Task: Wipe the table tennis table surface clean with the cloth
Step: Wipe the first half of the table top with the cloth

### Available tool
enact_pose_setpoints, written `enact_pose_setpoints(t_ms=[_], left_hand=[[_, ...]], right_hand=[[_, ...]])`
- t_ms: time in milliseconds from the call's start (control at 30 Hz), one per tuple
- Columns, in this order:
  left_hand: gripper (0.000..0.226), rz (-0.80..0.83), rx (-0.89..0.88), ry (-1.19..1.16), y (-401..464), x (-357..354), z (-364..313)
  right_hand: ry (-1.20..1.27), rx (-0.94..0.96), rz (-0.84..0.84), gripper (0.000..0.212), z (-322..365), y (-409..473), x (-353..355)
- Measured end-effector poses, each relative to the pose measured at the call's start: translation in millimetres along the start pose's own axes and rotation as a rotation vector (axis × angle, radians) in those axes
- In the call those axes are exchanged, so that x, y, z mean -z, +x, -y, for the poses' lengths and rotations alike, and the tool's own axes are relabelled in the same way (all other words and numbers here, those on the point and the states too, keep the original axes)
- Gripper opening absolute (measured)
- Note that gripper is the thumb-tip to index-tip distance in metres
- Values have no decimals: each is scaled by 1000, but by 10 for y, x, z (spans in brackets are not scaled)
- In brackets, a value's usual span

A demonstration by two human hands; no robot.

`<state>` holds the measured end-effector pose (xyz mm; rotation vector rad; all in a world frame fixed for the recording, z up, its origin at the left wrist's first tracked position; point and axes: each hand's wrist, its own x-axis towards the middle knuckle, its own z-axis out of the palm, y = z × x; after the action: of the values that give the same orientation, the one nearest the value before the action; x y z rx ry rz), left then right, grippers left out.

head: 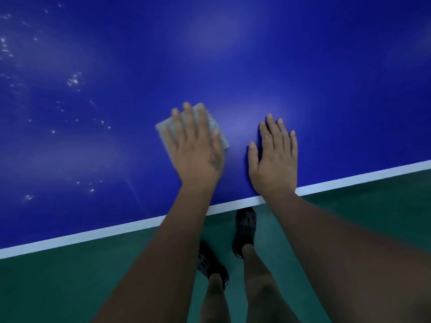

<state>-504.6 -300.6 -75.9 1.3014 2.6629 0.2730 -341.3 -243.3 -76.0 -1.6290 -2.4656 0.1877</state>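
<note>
Here the cloth (219, 131) is being pressed flat on the blue table tennis table (303, 66) by the left hand (196, 150), whose fingers are spread across it, palm down; nothing is being pinched. The cloth is lying directly beneath that hand, near the table's white edge line (93, 234), and only its pale corners are being shown at the far-left and right sides of the fingers. The right hand (274, 157) is being rested flat just beside it, fingers close together, empty, apparently for support. The unwiped area is judged to lie to the left and farther away, where bright specks and droplets (74, 80) are being caught by the light; the left hand is the nearer one to them. The cloth is looking soft, folded and roughly rectangular, its long axis being angled away to the right. The table is looking smooth, hard and glossy.
</note>
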Motion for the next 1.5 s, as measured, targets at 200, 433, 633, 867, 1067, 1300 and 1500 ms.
enact_pose_setpoints(t_ms=[200, 433, 633, 867, 1067, 1300, 1500], left_hand=[[62, 108, -351, -14, -1007, -42, -184], [62, 115, -98, 68, -1137, 242, 897], [63, 16, -10, 5, -487, 132, 536], [60, -11, -128, -50, -3, 2, -236], [62, 81, -444, -88, -517, -190, -834], [63, 176, -341, -22, -1400, 20, -129], [63, 92, -65, 36, -997, 96, 196]], right_hand=[[20, -7, 18, 63, -10, 22, 11], [10, 5, 28, 63, -7, 2, 16], [35, 17, 9, 62, -19, -10, -3], [368, 32, -90, 50, -218, -37, 96], [142, -143, -75, 54, -742, 187, 204], [10, -175, -14, 62, -760, 212, 139], [4, -180, 2, 63, -744, 222, 143]])
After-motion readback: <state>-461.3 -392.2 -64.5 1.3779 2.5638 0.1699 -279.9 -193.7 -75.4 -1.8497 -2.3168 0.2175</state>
